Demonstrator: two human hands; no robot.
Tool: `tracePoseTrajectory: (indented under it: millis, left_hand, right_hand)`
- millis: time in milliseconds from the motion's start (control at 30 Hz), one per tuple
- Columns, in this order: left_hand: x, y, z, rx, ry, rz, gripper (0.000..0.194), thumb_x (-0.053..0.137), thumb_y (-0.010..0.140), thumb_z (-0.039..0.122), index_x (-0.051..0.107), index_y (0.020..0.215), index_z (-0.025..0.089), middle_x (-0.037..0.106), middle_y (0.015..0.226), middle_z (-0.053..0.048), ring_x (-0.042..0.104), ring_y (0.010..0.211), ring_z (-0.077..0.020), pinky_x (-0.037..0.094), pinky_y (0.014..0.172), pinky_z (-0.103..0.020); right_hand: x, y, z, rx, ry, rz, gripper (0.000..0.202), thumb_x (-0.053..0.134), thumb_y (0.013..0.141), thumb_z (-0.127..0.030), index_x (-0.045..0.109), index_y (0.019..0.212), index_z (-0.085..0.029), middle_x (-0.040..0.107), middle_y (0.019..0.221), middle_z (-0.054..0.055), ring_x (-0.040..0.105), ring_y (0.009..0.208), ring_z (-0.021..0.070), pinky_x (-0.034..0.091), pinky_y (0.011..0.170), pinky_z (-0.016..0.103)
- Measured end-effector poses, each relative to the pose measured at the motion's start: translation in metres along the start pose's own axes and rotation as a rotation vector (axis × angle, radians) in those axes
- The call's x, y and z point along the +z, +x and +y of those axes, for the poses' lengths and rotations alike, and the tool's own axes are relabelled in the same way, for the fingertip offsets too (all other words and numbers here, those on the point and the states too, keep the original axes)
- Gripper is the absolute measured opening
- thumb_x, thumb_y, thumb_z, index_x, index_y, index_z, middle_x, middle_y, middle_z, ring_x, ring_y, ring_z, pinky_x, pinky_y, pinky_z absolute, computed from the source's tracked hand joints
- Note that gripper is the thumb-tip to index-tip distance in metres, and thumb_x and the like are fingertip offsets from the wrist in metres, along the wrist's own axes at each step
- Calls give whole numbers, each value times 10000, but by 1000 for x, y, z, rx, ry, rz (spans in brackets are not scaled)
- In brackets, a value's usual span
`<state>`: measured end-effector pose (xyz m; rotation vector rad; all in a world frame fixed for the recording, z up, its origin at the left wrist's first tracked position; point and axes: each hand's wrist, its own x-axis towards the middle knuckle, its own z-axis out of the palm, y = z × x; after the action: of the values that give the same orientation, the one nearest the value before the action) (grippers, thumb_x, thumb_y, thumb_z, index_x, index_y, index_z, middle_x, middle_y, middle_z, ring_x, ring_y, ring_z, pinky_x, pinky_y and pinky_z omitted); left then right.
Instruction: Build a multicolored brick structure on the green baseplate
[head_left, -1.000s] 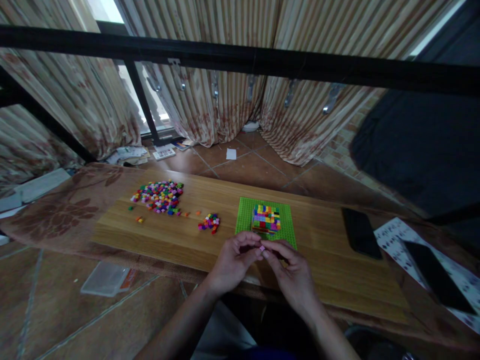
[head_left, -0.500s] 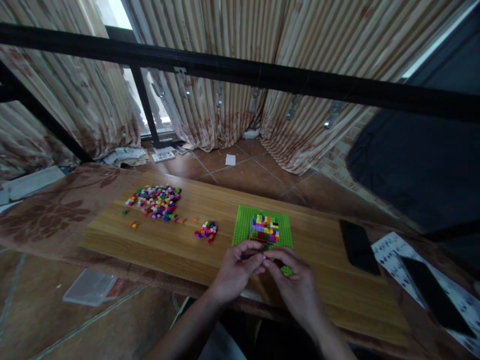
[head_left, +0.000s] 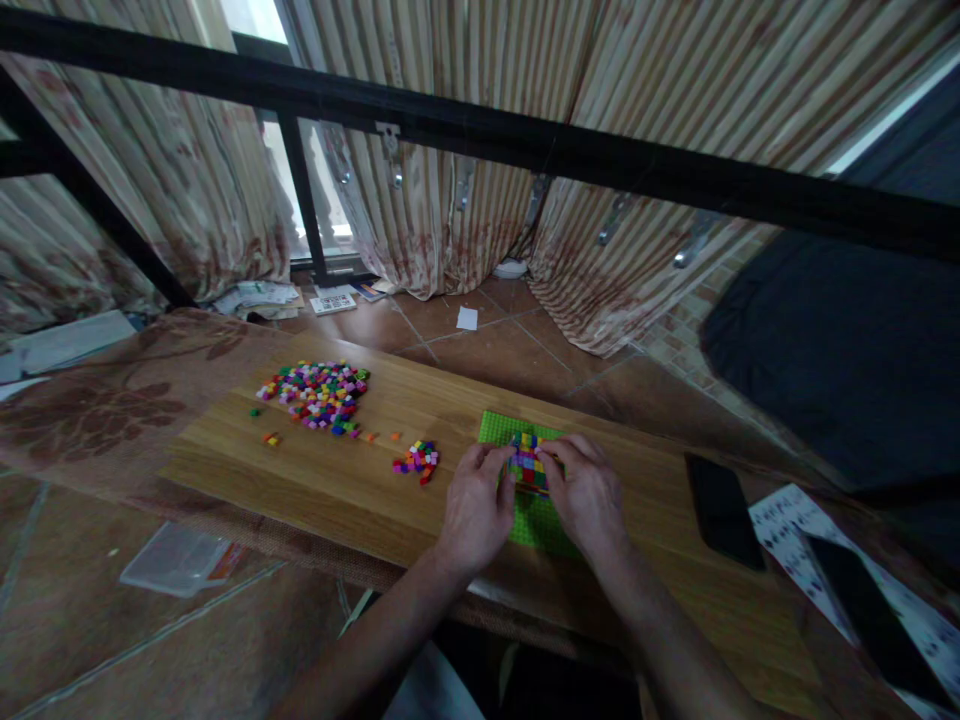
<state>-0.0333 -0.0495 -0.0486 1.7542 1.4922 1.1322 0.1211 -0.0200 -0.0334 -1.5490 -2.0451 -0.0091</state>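
Note:
A block of many-coloured toy bricks (head_left: 529,466) stands on a green baseplate (head_left: 536,525) on the wooden table. At its left side is my left hand (head_left: 478,505), thumb and fingers closed against the edge of the block. My right hand (head_left: 589,492) reaches over its right side in a pinch, with a small pinkish brick at the fingertips over the top; the fingers partly cover it. Both hands hide parts of the block and baseplate.
A large pile of loose bricks (head_left: 319,395) lies on the table (head_left: 300,480) at the left, with a smaller pile (head_left: 417,460) nearer my left hand. A black phone (head_left: 724,510) is at the right, beside a printed sheet (head_left: 787,515). A dark metal bar (head_left: 480,125) crosses beyond the table.
Both hands have moved forward from the baseplate's near edge to the brick block. They were together at the fingertips and are now apart, one on each side of it.

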Motion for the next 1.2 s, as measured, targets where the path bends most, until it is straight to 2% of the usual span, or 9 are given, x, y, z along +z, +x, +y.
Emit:
tracePoseTrajectory:
  millis: [133, 333, 633, 967, 1200]
  left_hand:
    - [7, 5, -3, 153, 226, -17, 363, 471, 864, 147, 585, 1203, 210, 506, 1214, -112, 491, 1114, -241, 436, 986, -420]
    - [19, 7, -2, 167, 368, -83, 396, 460, 865, 188, 566, 1246, 221, 471, 1292, -128, 453, 1123, -280, 418, 952, -461]
    - [19, 6, 0, 142, 383, -117, 421, 430, 882, 227, 544, 1287, 216, 452, 1329, -141, 437, 1139, -298, 393, 954, -473]
    - [23, 4, 0, 124, 379, -119, 455, 445, 867, 244, 525, 1314, 207, 449, 1333, -154, 430, 1140, -306, 389, 950, -488]
    - [23, 3, 1, 122, 386, -117, 444, 414, 890, 247, 516, 1321, 218, 450, 1328, -145, 428, 1149, -296, 378, 964, -486]
  right_hand:
    - [9, 1, -3, -13, -213, -16, 207, 507, 909, -238, 691, 829, -187, 639, 855, 54, 517, 848, 202, 404, 715, 295]
    - [9, 2, -9, 10, -297, -16, 194, 522, 875, -191, 692, 782, -188, 644, 857, 60, 508, 851, 205, 396, 721, 298]
    - [8, -10, -9, 38, -165, 54, 239, 480, 906, -212, 704, 974, -162, 652, 998, 87, 546, 905, 208, 447, 801, 318]
    - [7, -17, -13, -4, -271, -25, 290, 443, 906, -174, 708, 1022, -158, 635, 1093, 113, 513, 957, 245, 457, 845, 370]
    - [9, -17, -12, 50, -166, 26, 295, 434, 908, -189, 721, 972, -167, 603, 1118, 124, 499, 994, 247, 463, 859, 378]
